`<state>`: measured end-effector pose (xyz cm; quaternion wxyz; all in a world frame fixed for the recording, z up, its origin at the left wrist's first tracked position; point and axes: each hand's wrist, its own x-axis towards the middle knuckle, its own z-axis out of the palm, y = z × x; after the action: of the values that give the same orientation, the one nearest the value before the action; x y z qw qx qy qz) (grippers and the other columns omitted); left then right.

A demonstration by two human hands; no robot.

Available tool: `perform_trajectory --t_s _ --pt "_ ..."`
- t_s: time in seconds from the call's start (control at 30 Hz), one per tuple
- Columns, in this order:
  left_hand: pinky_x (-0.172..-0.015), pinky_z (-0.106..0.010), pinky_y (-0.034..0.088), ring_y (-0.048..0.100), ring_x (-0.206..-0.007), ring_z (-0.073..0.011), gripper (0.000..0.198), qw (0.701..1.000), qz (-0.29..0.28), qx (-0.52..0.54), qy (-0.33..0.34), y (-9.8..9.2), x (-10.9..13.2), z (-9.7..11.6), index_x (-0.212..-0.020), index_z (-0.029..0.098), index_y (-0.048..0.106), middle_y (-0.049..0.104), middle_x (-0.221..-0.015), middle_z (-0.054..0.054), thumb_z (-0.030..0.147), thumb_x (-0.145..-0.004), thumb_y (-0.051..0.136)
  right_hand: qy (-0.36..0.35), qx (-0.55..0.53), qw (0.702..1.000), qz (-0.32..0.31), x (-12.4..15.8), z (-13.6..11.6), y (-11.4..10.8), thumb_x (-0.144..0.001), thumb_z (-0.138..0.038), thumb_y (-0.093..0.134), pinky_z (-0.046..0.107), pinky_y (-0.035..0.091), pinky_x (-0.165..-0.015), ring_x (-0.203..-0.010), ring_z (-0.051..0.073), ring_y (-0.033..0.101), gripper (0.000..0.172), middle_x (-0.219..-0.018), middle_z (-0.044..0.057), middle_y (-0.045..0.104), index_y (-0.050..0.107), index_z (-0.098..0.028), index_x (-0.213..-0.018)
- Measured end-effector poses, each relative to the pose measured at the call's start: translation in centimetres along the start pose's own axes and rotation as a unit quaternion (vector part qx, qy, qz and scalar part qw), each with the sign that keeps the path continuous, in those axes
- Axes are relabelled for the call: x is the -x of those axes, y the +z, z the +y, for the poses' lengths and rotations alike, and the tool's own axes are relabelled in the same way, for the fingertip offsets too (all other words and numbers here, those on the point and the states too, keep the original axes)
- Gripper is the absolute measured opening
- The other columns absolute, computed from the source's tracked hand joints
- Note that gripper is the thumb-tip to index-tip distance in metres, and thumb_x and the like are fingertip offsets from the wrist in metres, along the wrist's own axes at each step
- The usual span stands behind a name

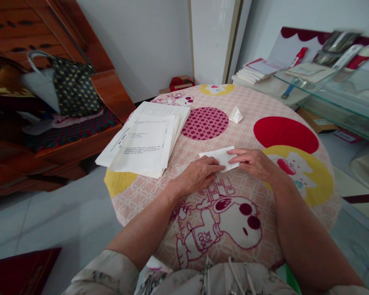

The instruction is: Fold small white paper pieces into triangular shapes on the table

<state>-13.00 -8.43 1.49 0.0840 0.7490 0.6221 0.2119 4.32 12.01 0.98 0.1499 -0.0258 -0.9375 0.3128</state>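
A small folded piece of white paper (219, 153) lies on the round table's patterned cloth (184, 205) in front of me. My left hand (199, 173) rests on its near left part, with curled fingers pressing along the lower edge. At the right end, my right hand (252, 163) holds the paper between thumb and fingers; the thumb is mostly hidden. Farther back stands a small folded white paper shape (235, 115), apart from both hands. To the left of my hands is a stack of printed sheets (144, 143), slightly fanned.
A glass shelf (335, 98) at the right holds metal containers (341, 41) and other items. Behind the table's right side lies a pile of booklets (258, 69). A wooden bench (110, 94) with a dark patterned bag (74, 86) stands at the left.
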Motion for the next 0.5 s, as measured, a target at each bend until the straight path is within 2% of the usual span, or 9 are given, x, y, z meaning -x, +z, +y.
perform_trajectory --t_s 0.13,0.23,0.33,0.5 --pt "-0.098 -0.04 0.051 0.059 -0.109 -0.0224 0.041 1.0 -0.019 -0.017 0.003 0.0 -0.1 0.0 -0.131 0.021 0.064 0.064 -0.12 -0.01 0.013 -0.092 0.057 0.017 -0.041 0.999 -0.005 0.0 0.0 -0.3 -0.086 -0.019 0.065 0.044 0.055 -0.097 -0.113 0.03 0.069 0.019 -0.123 0.01 0.074 0.082 -0.024 -0.092" --pt "-0.099 -0.04 0.05 0.059 -0.11 -0.0228 0.038 0.999 -0.037 -0.027 0.005 -0.1 -0.1 0.0 -0.128 0.022 0.066 0.063 -0.121 -0.01 0.014 -0.093 0.057 0.029 -0.076 0.997 -0.003 -0.2 -0.8 -0.5 -0.087 -0.025 0.066 0.04 0.057 -0.088 -0.095 0.026 0.073 0.016 -0.103 0.009 0.079 0.082 -0.023 -0.086" --pt "-0.1 -0.039 0.05 0.059 -0.111 -0.022 0.034 0.999 -0.041 -0.015 0.014 -0.3 -0.1 0.0 -0.125 0.024 0.069 0.063 -0.122 -0.01 0.015 -0.094 0.057 0.045 -0.092 0.995 0.013 -0.7 -1.7 -0.1 -0.087 -0.024 0.064 0.035 0.055 -0.076 -0.08 0.022 0.071 0.018 -0.086 0.007 0.077 0.081 -0.021 -0.083" --pt "-0.102 -0.039 0.05 0.059 -0.114 -0.022 0.033 0.999 -0.036 0.003 0.019 -0.5 0.1 -0.1 -0.122 0.024 0.07 0.064 -0.123 -0.009 0.014 -0.094 0.057 0.108 -0.119 0.987 0.025 -1.2 -1.7 1.0 -0.085 -0.025 0.063 0.03 0.051 -0.062 -0.066 0.017 0.066 0.019 -0.085 0.006 0.076 0.079 -0.018 -0.091"
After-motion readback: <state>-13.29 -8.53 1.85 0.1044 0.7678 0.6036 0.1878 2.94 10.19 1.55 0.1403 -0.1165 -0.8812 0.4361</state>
